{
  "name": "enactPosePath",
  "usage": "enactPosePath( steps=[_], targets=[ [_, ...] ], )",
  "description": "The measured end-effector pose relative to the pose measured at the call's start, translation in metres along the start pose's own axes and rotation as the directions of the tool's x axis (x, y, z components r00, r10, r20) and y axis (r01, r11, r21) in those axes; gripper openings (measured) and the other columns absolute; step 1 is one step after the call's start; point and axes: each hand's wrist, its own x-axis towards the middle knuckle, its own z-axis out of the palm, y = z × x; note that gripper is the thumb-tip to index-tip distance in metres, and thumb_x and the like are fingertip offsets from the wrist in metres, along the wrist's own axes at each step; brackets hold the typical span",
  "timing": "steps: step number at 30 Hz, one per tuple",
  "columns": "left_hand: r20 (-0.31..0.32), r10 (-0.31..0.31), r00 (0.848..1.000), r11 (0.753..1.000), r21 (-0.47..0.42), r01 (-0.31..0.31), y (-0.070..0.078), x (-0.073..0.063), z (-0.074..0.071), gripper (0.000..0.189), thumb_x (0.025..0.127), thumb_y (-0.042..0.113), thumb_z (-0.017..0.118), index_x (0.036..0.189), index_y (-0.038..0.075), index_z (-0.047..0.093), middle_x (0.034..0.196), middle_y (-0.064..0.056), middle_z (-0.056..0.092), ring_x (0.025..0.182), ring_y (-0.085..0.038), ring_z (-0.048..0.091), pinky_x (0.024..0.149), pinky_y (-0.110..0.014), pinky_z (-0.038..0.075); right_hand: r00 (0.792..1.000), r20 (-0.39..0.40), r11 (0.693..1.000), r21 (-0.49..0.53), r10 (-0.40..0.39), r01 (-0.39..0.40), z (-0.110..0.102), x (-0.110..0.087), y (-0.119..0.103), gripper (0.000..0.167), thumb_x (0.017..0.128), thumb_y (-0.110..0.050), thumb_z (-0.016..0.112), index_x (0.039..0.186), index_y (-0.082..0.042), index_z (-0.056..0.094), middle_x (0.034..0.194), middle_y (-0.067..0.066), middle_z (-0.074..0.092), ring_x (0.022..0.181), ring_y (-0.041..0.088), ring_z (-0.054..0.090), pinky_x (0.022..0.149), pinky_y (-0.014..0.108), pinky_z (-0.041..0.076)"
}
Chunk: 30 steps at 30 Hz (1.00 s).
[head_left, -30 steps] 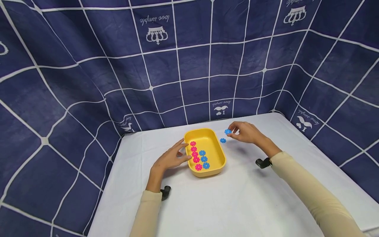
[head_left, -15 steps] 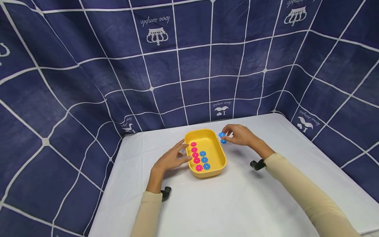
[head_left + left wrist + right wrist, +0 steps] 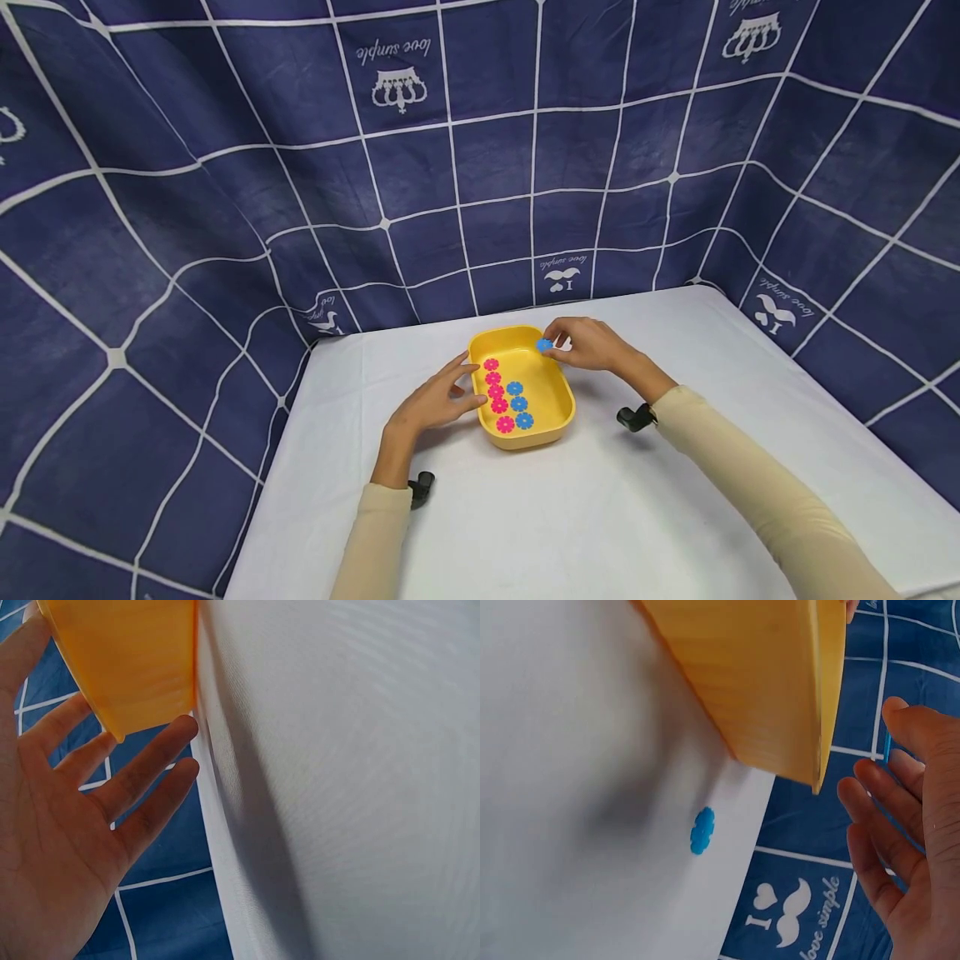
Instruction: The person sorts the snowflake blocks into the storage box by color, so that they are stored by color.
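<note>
My right hand (image 3: 588, 343) pinches a blue flower-shaped disc (image 3: 544, 344) between thumb and fingertips, over the far right corner of a yellow tray (image 3: 558, 421). Only a thin edge of this disc shows in the right wrist view. My left hand (image 3: 431, 402) rests with loosely spread fingers at the tray's left side; in the left wrist view, the left hand's fingers (image 3: 142, 772) lie nearly straight beside the tray wall (image 3: 142, 667). Inside the tray, several pink flower discs (image 3: 496, 392) form a column along the left, beside a shorter column of three blue discs (image 3: 519, 403).
Another blue flower disc (image 3: 703, 831) lies on the white tablecloth (image 3: 480, 517) to the right of the tray, hidden by the right hand in the head view. A dark blue checked curtain (image 3: 495, 167) rises behind the table and at both sides.
My right hand has moved left with its blue disc, from above the table beside the tray to over the tray's far right corner. My left hand has stayed at the tray.
</note>
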Motion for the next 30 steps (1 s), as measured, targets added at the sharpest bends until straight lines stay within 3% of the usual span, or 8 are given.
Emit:
enactPosePath(
  steps=[13, 30],
  targets=[
    [0.009, 0.0, 1.0, 1.0, -0.012, 0.001, 0.0, 0.001, -0.001, 0.076, 0.096, 0.06, 0.074, 0.16, 0.024, 0.053, 0.179, 0.005, 0.025, 0.125, -0.024, 0.07, 0.11, -0.055, 0.053, 0.998, 0.024, 0.998, -0.003, -0.058, 0.058, 0.007, 0.013, -0.017, 0.037, 0.095, -0.041, 0.084, 0.119, -0.014, 0.075, 0.106, 0.0, 0.077, 0.096, 0.027, 0.073, 0.08, 0.034, 0.062],
    [0.016, -0.013, 1.0, 1.0, 0.0, 0.013, -0.002, 0.002, -0.002, 0.078, 0.096, 0.064, 0.072, 0.161, 0.026, 0.052, 0.179, 0.007, 0.023, 0.126, -0.022, 0.069, 0.109, -0.054, 0.054, 0.992, 0.059, 0.994, 0.0, -0.112, 0.112, 0.019, 0.035, -0.041, 0.037, 0.097, -0.04, 0.081, 0.121, -0.012, 0.075, 0.111, 0.002, 0.079, 0.104, 0.028, 0.075, 0.083, 0.034, 0.063]
  ],
)
